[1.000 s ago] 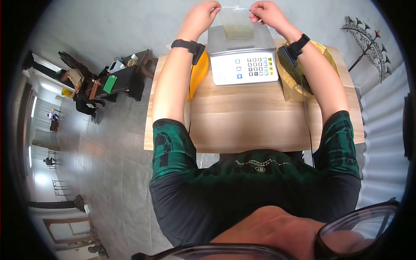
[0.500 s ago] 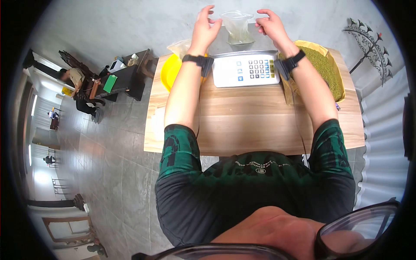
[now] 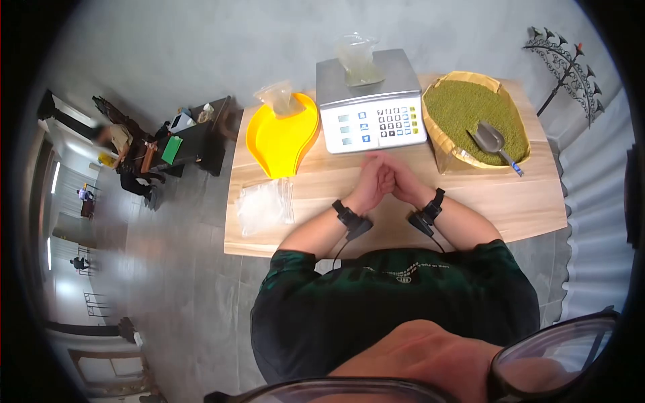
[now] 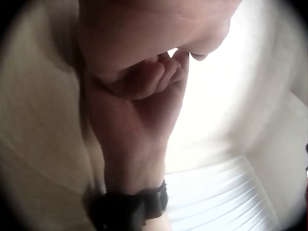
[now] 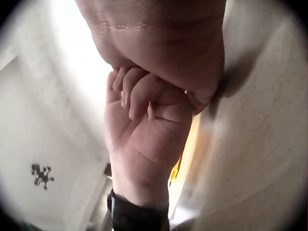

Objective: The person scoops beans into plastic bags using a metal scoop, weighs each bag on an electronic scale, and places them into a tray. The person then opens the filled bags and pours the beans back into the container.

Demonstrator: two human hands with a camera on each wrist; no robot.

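Note:
My left hand (image 3: 373,187) and right hand (image 3: 407,184) meet on the wooden table in front of the scale, fingers loosely bent and overlapping, with no object in them. In the right wrist view, the left hand (image 5: 149,125) shows its palm and curled fingers beneath the right wrist. The right hand (image 4: 139,110) appears likewise in the left wrist view. On the metal pan of the white digital scale (image 3: 346,131) stands a clear plastic bag (image 3: 361,60) with some greenish contents low in it.
Right of the scale stands a paper sack (image 3: 440,144) of small green beans (image 3: 463,107), a scoop (image 3: 490,138) lying on them. A yellow tray (image 3: 279,144) at left carries another clear bag (image 3: 281,99). Flat clear bags (image 3: 265,207) lie near the table's left edge.
Both hands first held the clear bag's top edge, then let go and spread apart. Now they have come down toward the body and joined; the bag stands by itself on the pan.

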